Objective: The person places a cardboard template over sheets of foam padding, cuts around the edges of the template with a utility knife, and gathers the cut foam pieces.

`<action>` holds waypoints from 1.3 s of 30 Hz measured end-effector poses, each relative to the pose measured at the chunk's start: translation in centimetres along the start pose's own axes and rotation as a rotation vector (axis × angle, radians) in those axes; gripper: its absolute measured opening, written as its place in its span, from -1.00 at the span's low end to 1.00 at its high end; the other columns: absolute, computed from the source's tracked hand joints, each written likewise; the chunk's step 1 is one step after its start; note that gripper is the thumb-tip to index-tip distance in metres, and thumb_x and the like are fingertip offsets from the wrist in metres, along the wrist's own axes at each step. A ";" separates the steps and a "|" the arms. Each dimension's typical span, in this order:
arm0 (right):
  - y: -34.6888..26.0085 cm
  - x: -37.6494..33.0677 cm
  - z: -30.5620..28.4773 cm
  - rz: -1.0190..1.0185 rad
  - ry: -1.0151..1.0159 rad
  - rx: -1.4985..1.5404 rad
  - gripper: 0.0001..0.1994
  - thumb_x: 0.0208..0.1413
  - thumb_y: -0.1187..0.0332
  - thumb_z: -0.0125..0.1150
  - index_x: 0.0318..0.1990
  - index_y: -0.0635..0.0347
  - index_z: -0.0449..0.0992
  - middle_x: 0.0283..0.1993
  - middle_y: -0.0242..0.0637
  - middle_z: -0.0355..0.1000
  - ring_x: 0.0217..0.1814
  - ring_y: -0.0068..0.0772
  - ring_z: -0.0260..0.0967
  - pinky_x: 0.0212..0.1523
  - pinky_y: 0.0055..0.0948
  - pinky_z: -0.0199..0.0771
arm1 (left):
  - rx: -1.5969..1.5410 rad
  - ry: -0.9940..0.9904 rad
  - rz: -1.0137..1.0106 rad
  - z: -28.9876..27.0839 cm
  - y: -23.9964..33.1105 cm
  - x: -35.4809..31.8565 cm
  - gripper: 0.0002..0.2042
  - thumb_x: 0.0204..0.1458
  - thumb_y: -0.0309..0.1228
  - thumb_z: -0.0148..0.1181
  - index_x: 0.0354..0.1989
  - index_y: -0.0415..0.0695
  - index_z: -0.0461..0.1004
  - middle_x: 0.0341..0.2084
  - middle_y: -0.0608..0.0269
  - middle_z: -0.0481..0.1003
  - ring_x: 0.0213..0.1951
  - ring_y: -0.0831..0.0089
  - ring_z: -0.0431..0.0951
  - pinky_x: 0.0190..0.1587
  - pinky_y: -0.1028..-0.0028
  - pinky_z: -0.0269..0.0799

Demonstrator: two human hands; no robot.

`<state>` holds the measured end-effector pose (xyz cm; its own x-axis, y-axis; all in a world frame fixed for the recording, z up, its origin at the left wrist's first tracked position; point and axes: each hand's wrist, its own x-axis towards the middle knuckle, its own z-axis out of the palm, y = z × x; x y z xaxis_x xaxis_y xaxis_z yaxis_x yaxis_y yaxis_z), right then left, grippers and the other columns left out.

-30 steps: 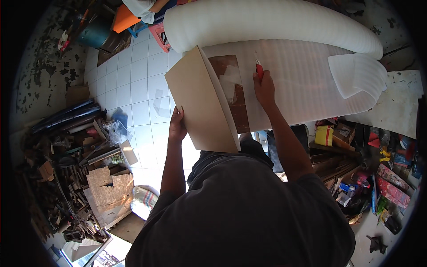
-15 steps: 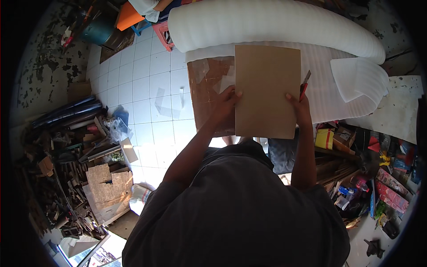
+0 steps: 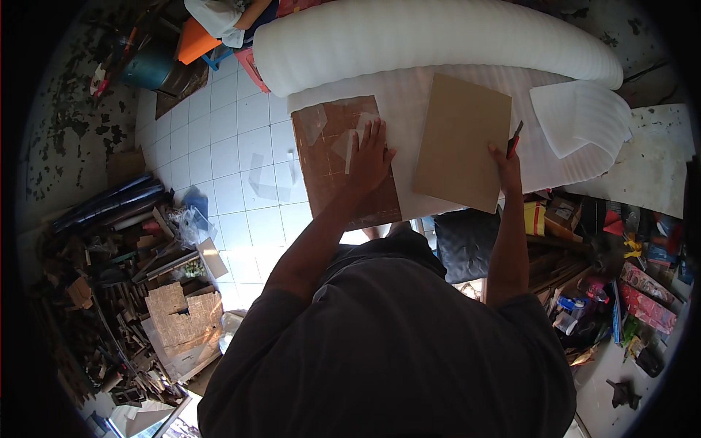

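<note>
My left hand [image 3: 371, 162] rests with fingers spread on the worn brown board [image 3: 321, 157] at the table's left end, beside scraps of clear plastic or foam [image 3: 343, 148]. Tilted a little, a flat brown rectangular panel [image 3: 464, 142], like cardboard or fibreboard, is gripped at its right edge by my right hand [image 3: 507, 168]. A red utility knife [image 3: 514, 142] with its blade out sticks up from the same hand. White foam sheet [image 3: 409, 109] lies under and around the panel.
A thick roll of white foam [image 3: 438, 44] spans the table's far side, and a loose foam fold [image 3: 577, 120] lies at right. Wood scraps [image 3: 109, 292] pile up on the left floor. A person's arm [image 3: 252, 13] shows at the top. A black padded seat [image 3: 467, 244] stands below the table.
My left hand has let go of the panel and come down flat on the brown board. The panel has shifted right and tilted, still in my right hand with the knife.
</note>
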<state>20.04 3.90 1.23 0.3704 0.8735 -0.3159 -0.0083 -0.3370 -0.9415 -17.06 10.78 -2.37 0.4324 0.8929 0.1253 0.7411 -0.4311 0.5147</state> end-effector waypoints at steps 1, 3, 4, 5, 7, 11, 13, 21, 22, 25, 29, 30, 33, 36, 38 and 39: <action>0.1 0.0 0.0 0.001 0.007 -0.002 -0.38 0.17 0.10 0.40 0.23 0.39 0.41 0.04 -0.14 0.54 0.03 -0.34 0.53 0.02 -0.33 0.55 | 0.067 -0.012 -0.030 0.0 -0.1 0.2 -0.31 0.34 -0.07 0.00 0.54 -0.13 -0.01 0.55 0.05 -0.03 0.57 0.04 -0.10 0.51 -0.22 -0.26; 0.1 0.0 0.0 0.009 0.007 0.003 -0.39 0.16 0.10 0.41 0.21 0.38 0.42 0.03 -0.15 0.54 0.02 -0.34 0.53 0.02 -0.33 0.54 | 0.082 -0.013 -0.048 -0.1 -0.6 0.2 -0.30 0.35 -0.04 -0.04 0.55 -0.12 -0.01 0.56 0.09 -0.04 0.57 0.05 -0.11 0.50 -0.24 -0.31; 0.1 -0.1 -0.1 0.010 0.014 0.003 -0.39 0.16 0.10 0.41 0.21 0.38 0.42 0.03 -0.15 0.54 0.02 -0.34 0.53 0.02 -0.33 0.54 | 0.100 -0.013 -0.066 -0.3 -0.8 0.3 -0.30 0.35 0.00 -0.07 0.55 -0.12 -0.01 0.57 0.12 -0.05 0.58 0.07 -0.12 0.50 -0.26 -0.36; 0.2 -0.1 -0.2 0.013 0.017 0.013 -0.39 0.16 0.10 0.41 0.21 0.38 0.42 0.02 -0.16 0.55 0.00 -0.34 0.54 0.01 -0.33 0.54 | 0.097 -0.017 -0.061 -0.6 -1.1 0.0 -0.30 0.35 0.00 -0.07 0.55 -0.12 -0.01 0.57 0.12 -0.05 0.58 0.07 -0.12 0.50 -0.26 -0.36; 0.3 0.1 -0.3 0.015 0.019 0.027 -0.39 0.16 0.10 0.41 0.20 0.38 0.42 0.01 -0.16 0.55 -0.01 -0.34 0.54 0.00 -0.33 0.55 | 0.257 -0.045 -0.107 -1.7 -1.8 -0.8 -0.30 0.36 0.04 -0.10 0.56 -0.07 0.00 0.58 0.17 -0.08 0.58 0.09 -0.16 0.49 -0.31 -0.38; 0.3 0.1 -0.2 0.018 0.004 0.042 -0.40 0.15 0.11 0.42 0.20 0.38 0.42 0.01 -0.17 0.55 -0.02 -0.35 0.55 -0.01 -0.33 0.56 | 0.322 0.025 -0.269 -2.5 -3.5 -2.0 -0.32 0.37 0.05 -0.13 0.56 -0.02 0.00 0.58 0.16 -0.08 0.59 0.10 -0.16 0.47 -0.35 -0.39; 0.2 0.2 -0.2 0.025 0.001 0.051 -0.39 0.16 0.11 0.41 0.20 0.39 0.42 0.01 -0.17 0.55 -0.02 -0.35 0.55 -0.01 -0.33 0.56 | 0.388 0.088 -0.252 -2.5 -3.4 -2.0 -0.37 0.37 -0.01 -0.12 0.54 0.01 0.06 0.57 0.12 -0.07 0.59 0.09 -0.18 0.47 -0.36 -0.39; 0.2 0.1 -0.1 0.026 0.041 -0.003 -0.41 0.13 0.12 0.45 0.16 0.39 0.47 -0.01 -0.18 0.58 -0.06 -0.37 0.57 -0.03 -0.34 0.57 | 0.234 -0.016 0.087 -0.4 0.6 -1.0 -0.52 0.27 -0.22 0.03 0.35 -0.08 0.38 0.50 -0.01 0.10 0.56 0.03 -0.05 0.45 -0.38 -0.27; 0.4 0.2 -0.3 0.023 0.042 -0.006 -0.41 0.13 0.12 0.45 0.16 0.39 0.47 -0.01 -0.18 0.58 -0.06 -0.37 0.57 -0.03 -0.34 0.57 | 0.209 -0.050 0.122 -0.2 0.9 -0.7 -0.52 0.25 -0.23 0.05 0.33 -0.09 0.39 0.48 0.00 0.15 0.55 0.03 -0.02 0.46 -0.36 -0.25; 0.9 0.6 -0.5 0.027 0.053 0.014 -0.41 0.13 0.12 0.45 0.16 0.38 0.47 -0.01 -0.18 0.58 -0.07 -0.37 0.57 -0.04 -0.34 0.57 | 0.049 -0.047 0.214 0.6 1.4 0.5 -0.51 0.20 -0.30 0.09 0.32 -0.10 0.41 0.46 -0.04 0.18 0.53 0.01 0.02 0.46 -0.37 -0.24; 1.0 0.7 -0.6 0.043 0.035 0.036 -0.40 0.13 0.11 0.45 0.17 0.38 0.46 -0.01 -0.18 0.57 -0.05 -0.36 0.57 -0.02 -0.34 0.57 | 0.190 -0.230 0.282 1.2 1.6 2.3 -0.46 0.20 -0.24 0.09 0.36 -0.09 0.37 0.43 -0.03 0.23 0.53 -0.01 0.02 0.48 -0.34 -0.30; 1.0 0.7 -0.6 0.045 0.031 0.041 -0.40 0.13 0.11 0.45 0.18 0.38 0.46 0.00 -0.17 0.57 -0.04 -0.36 0.57 -0.01 -0.34 0.57 | 0.232 -0.261 0.248 1.2 1.8 2.6 -0.43 0.20 -0.20 0.07 0.40 -0.08 0.33 0.45 -0.02 0.21 0.54 0.01 -0.01 0.48 -0.33 -0.33; 0.8 0.2 -0.6 0.015 0.046 0.039 -0.39 0.13 0.11 0.46 0.19 0.39 0.45 0.02 -0.17 0.57 -0.02 -0.35 0.56 0.01 -0.34 0.56 | 0.325 -0.266 0.162 0.8 2.3 3.5 -0.36 0.20 -0.13 0.06 0.47 -0.03 0.23 0.49 0.00 0.12 0.57 0.05 -0.09 0.49 -0.32 -0.38; 0.4 0.6 0.1 0.041 0.024 0.032 -0.39 0.14 0.12 0.46 0.20 0.39 0.44 0.04 -0.17 0.56 0.00 -0.35 0.55 0.03 -0.33 0.55 | 0.427 -0.107 0.016 1.4 -0.9 3.5 -0.33 0.24 -0.10 0.02 0.53 0.00 0.13 0.56 0.03 -0.04 0.58 0.04 -0.17 0.47 -0.35 -0.37; 0.6 0.6 -0.2 0.030 0.029 0.047 -0.39 0.14 0.13 0.46 0.20 0.39 0.43 0.04 -0.17 0.56 0.00 -0.35 0.55 0.03 -0.33 0.55 | 0.461 0.009 -0.038 1.1 -2.0 3.5 -0.33 0.27 -0.10 0.00 0.54 0.00 0.08 0.58 0.04 -0.13 0.58 0.02 -0.19 0.45 -0.39 -0.34; 0.9 0.5 -0.4 0.019 0.029 0.060 -0.39 0.14 0.13 0.46 0.21 0.39 0.43 0.04 -0.17 0.56 0.00 -0.35 0.55 0.04 -0.33 0.55 | 0.358 0.001 -0.145 0.2 -2.3 3.4 -0.33 0.31 -0.06 -0.06 0.56 0.02 0.02 0.59 0.04 -0.17 0.59 0.02 -0.22 0.45 -0.39 -0.35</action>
<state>20.64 3.87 0.24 0.3968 0.8562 -0.3308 -0.0710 -0.3307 -0.9411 -17.16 14.83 -3.31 0.3096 0.9479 0.0743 0.9270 -0.3183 0.1983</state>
